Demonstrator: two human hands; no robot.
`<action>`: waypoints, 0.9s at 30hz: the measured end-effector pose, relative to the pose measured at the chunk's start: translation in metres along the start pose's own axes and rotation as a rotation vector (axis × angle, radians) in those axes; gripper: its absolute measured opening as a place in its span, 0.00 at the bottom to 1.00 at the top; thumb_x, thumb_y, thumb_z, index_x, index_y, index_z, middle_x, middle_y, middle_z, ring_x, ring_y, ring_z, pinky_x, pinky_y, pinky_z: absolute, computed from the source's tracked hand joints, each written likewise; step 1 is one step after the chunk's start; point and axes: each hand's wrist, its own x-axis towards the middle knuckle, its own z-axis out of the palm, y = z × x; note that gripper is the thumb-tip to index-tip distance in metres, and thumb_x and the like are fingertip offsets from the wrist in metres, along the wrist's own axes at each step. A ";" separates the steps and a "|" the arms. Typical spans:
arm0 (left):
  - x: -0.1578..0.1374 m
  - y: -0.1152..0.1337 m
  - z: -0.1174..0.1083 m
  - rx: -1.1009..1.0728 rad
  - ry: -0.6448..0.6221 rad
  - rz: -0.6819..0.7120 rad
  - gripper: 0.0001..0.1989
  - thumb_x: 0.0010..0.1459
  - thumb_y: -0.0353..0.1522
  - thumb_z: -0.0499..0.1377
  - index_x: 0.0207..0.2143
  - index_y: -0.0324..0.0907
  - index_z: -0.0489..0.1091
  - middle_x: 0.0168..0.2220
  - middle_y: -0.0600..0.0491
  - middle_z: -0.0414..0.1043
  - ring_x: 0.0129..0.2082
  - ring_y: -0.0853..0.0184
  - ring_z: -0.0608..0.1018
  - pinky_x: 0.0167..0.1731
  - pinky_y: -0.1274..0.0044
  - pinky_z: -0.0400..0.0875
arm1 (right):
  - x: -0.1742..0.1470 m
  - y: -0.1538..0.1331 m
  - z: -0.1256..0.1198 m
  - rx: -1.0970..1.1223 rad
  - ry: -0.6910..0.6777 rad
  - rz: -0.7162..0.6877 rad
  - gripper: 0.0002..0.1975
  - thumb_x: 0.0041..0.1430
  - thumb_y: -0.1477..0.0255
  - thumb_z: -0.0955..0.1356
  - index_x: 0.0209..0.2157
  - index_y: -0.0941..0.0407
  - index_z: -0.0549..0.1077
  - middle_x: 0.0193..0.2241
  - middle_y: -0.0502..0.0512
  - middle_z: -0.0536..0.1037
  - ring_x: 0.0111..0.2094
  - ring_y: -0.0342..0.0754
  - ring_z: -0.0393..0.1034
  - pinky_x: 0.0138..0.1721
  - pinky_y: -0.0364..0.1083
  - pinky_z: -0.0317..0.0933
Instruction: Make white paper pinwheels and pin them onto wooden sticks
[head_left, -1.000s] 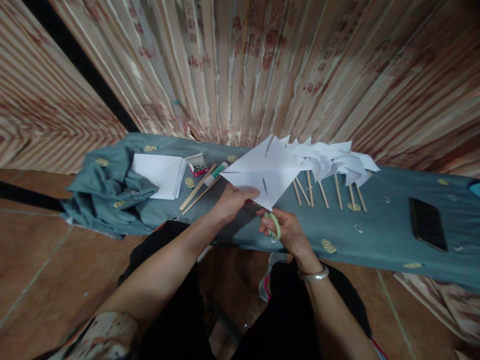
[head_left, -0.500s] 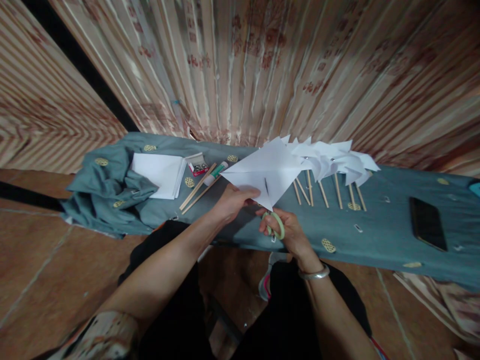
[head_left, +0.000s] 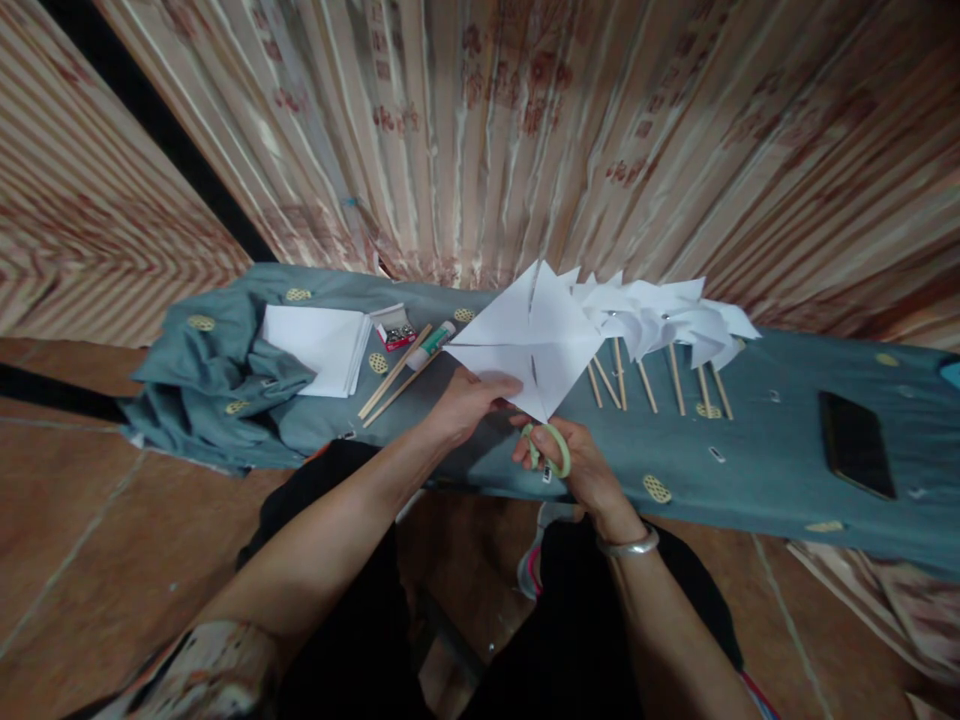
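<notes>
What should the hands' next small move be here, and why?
Probably ease the scissors in the right hand back from the near corner while the left hand steadies the paper: the slit there already runs close to its middle.

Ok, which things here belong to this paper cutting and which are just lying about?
Likely part of the job:
white paper sheet
green-handled scissors
paper stack
loose wooden sticks
glue stick
open red box
paper pinwheels

Probably just lying about:
smartphone
blue object at right edge, unidentifiable
</notes>
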 end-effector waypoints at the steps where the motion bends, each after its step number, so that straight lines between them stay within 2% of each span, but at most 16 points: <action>1: 0.000 0.000 0.000 0.005 -0.006 -0.002 0.13 0.34 0.31 0.68 0.26 0.36 0.73 0.26 0.53 0.75 0.26 0.67 0.75 0.29 0.75 0.69 | 0.000 0.000 0.000 -0.009 0.004 -0.005 0.27 0.47 0.48 0.70 0.39 0.56 0.76 0.22 0.52 0.78 0.21 0.42 0.66 0.23 0.42 0.58; 7: -0.003 0.001 0.002 0.043 -0.065 -0.019 0.10 0.36 0.32 0.67 0.22 0.36 0.72 0.22 0.53 0.73 0.22 0.69 0.73 0.27 0.75 0.69 | 0.001 0.001 -0.002 -0.042 0.027 -0.041 0.26 0.48 0.48 0.70 0.38 0.56 0.77 0.22 0.52 0.77 0.21 0.42 0.65 0.23 0.42 0.58; 16: -0.002 -0.001 0.000 0.048 -0.049 -0.014 0.11 0.36 0.32 0.67 0.24 0.36 0.73 0.24 0.52 0.74 0.25 0.68 0.74 0.27 0.77 0.67 | 0.002 -0.002 0.000 -0.037 0.050 -0.036 0.26 0.44 0.48 0.72 0.33 0.58 0.77 0.19 0.51 0.76 0.18 0.40 0.63 0.21 0.41 0.57; 27: -0.003 0.000 0.002 0.042 -0.049 -0.008 0.10 0.37 0.32 0.67 0.25 0.37 0.73 0.24 0.53 0.75 0.24 0.69 0.74 0.28 0.76 0.68 | 0.004 -0.001 0.003 0.030 0.089 0.003 0.24 0.39 0.50 0.74 0.29 0.57 0.75 0.17 0.48 0.74 0.17 0.39 0.63 0.19 0.40 0.56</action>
